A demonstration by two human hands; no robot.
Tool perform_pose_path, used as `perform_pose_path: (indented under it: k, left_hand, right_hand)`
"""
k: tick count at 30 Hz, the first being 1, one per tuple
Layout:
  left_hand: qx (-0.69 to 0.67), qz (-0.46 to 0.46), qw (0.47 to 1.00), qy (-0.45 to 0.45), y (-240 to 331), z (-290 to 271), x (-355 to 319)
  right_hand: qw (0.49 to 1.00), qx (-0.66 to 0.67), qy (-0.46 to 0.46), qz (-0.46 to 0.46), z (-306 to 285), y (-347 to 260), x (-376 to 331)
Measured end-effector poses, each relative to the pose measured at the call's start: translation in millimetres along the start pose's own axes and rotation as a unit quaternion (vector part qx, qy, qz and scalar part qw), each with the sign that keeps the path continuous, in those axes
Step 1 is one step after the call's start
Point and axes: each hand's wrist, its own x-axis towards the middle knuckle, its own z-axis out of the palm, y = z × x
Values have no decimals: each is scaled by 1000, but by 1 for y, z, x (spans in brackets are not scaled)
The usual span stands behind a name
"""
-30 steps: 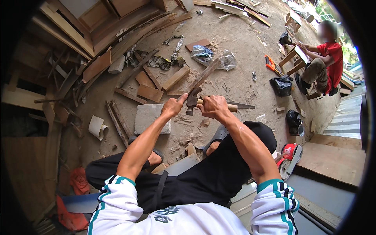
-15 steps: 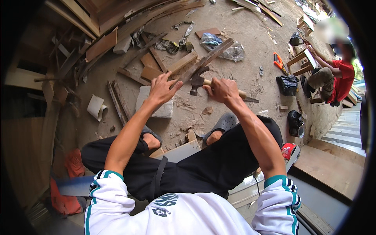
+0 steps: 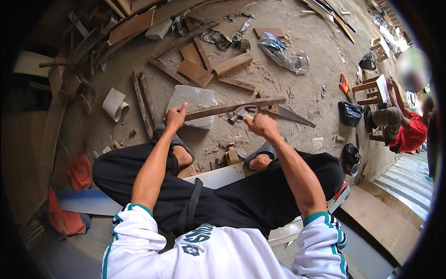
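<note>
Curled firmly around the near end of a long, narrow brown wooden strip [image 3: 234, 108], the left hand [image 3: 176, 117] sits at the centre of the frame; the right hand [image 3: 264, 125] is wrapped around the pale handle of a dark-headed hammer [image 3: 241, 112], its head close against the strip. The strip slants rightward from the left hand, crossing in front of a rough whitish-grey concrete block [image 3: 192, 97]. Just right of the hammer is a saw with a tapering grey blade [image 3: 293, 116].

Beneath lies a dusty brown dirt floor [image 3: 320, 67], strewn with chips. At upper centre are flat reddish-brown boards [image 3: 195, 73] and a crumpled clear plastic bag [image 3: 295, 61]; left of centre, a curled off-white sheet [image 3: 114, 103]. Stacked timber [image 3: 134, 25] fills the upper left. Toward the right edge, a person in a red shirt [image 3: 411, 134] sits near a small wooden stool [image 3: 370, 86] and a black plastic bag [image 3: 350, 114]; below them are ribbed metal sheeting [image 3: 406, 181] and a broad brown plywood panel [image 3: 376, 221].
</note>
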Motion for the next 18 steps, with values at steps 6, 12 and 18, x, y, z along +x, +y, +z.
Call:
perform_pose_path:
  k: [6, 12, 18]
  left_hand:
    - [123, -20, 990, 69, -6, -8, 37]
    - [147, 28, 983, 105, -53, 3, 66]
    - [74, 58, 991, 97, -35, -1, 66]
  right_hand:
    - [976, 93, -190, 48, 53, -32, 48]
    - [947, 162, -266, 76, 82, -55, 84]
    - [958, 129, -250, 50, 75, -51, 85]
